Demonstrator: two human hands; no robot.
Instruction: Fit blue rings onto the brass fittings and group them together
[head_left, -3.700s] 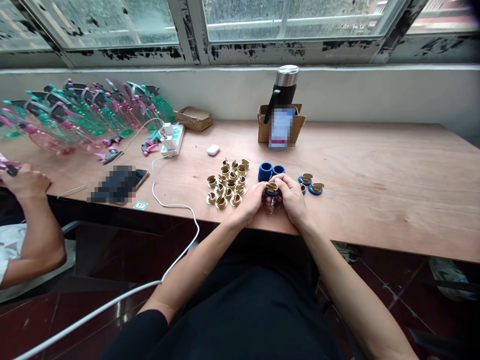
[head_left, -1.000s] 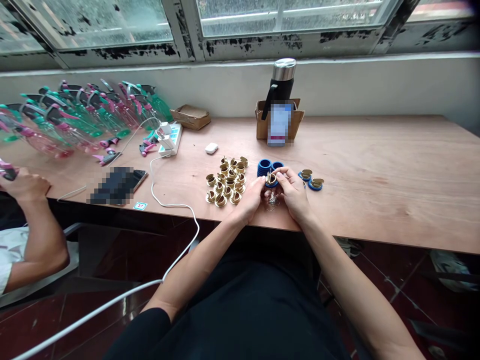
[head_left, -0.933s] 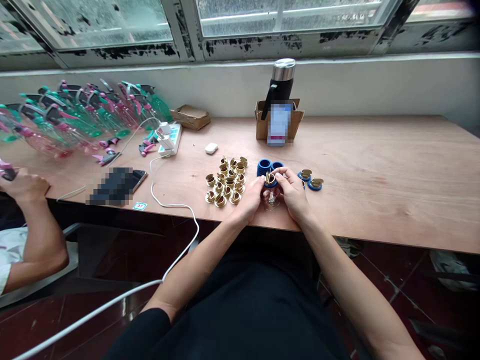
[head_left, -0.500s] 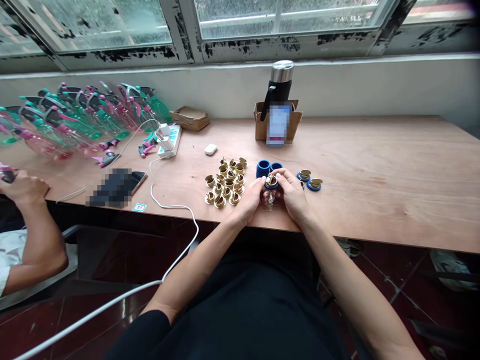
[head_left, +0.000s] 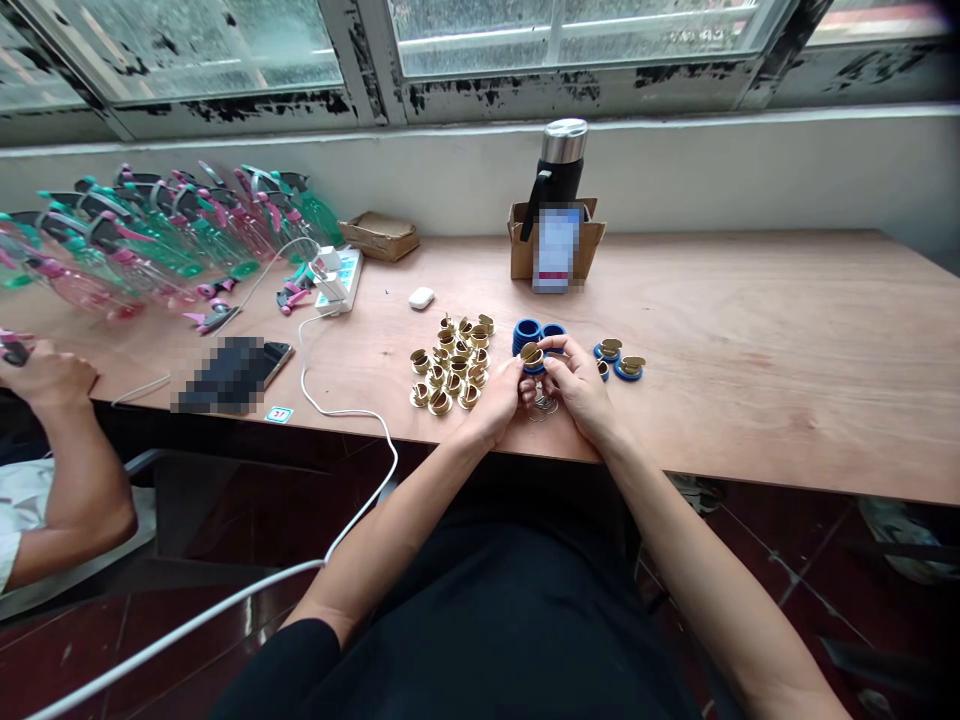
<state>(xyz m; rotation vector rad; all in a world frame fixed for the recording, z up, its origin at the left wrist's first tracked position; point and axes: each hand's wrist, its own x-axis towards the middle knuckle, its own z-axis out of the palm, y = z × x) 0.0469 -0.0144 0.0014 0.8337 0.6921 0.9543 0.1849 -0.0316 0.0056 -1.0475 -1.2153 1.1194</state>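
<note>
A gold-coloured round metal fitting with a blue ring (head_left: 532,357) is held between my two hands, its flat flap facing up. My left hand (head_left: 504,398) is closed on its left side, fingertips pressed against the edge. From the right, my right hand (head_left: 576,388) grips the same fitting with thumb and index finger. Just behind the hands stand stacked blue rings (head_left: 526,335), partly hidden. Thin metal rings (head_left: 544,405) lie under my fingers. To the left is a cluster of gold fittings (head_left: 454,366) without blue rings. Several gold fittings with blue rings (head_left: 630,369) sit at the right.
A black flask (head_left: 561,175) stands in a cardboard box with a phone (head_left: 556,250) leaning on it. At left are a power strip (head_left: 341,283), a dark phone (head_left: 232,375), a white cable (head_left: 360,412) and many spray bottles (head_left: 187,230). Another person's hand (head_left: 49,375) works there.
The fitting has shifted slightly left and turned, so its flap now shows broad side up. My right fingers have moved over its right side. More of the thin metal rings shows below.
</note>
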